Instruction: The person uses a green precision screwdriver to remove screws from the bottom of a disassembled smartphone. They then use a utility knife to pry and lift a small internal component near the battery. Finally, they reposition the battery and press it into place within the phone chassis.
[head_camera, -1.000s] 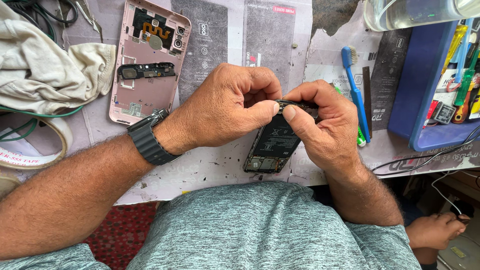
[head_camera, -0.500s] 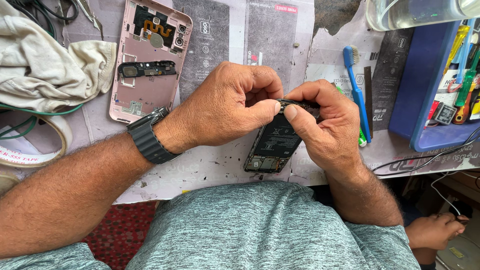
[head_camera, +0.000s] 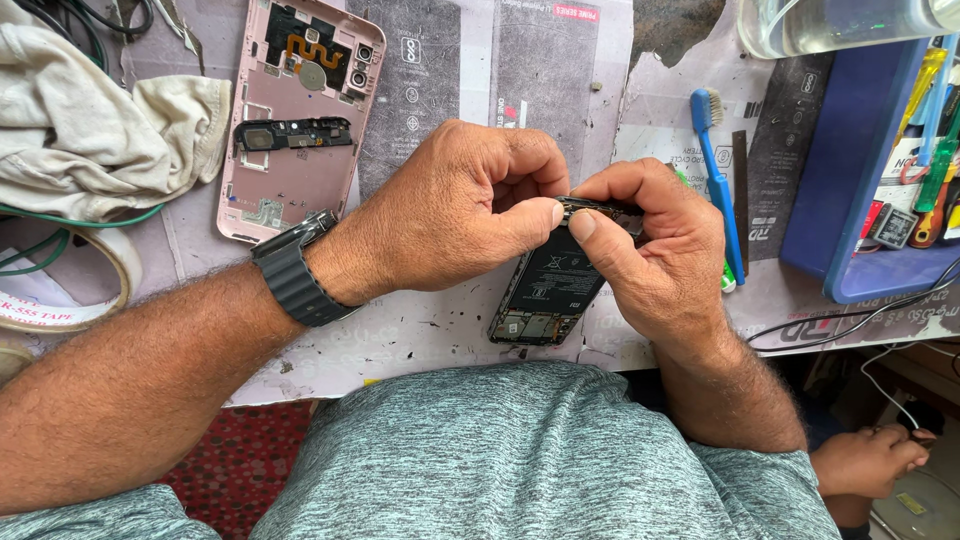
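Note:
An opened black phone body with its battery and circuit boards exposed lies tilted on the paper-covered bench. My left hand, with a dark watch at the wrist, and my right hand both pinch the phone's upper end, thumbs nearly touching at that edge. The fingers hide the upper end itself. A pink phone back cover, inner side up with camera parts showing, lies to the left, apart from both hands.
A crumpled whitish cloth and green wires lie at far left beside a tape roll. A blue toothbrush sits right of my hands. A blue tray holds tools. A clear container stands at top right.

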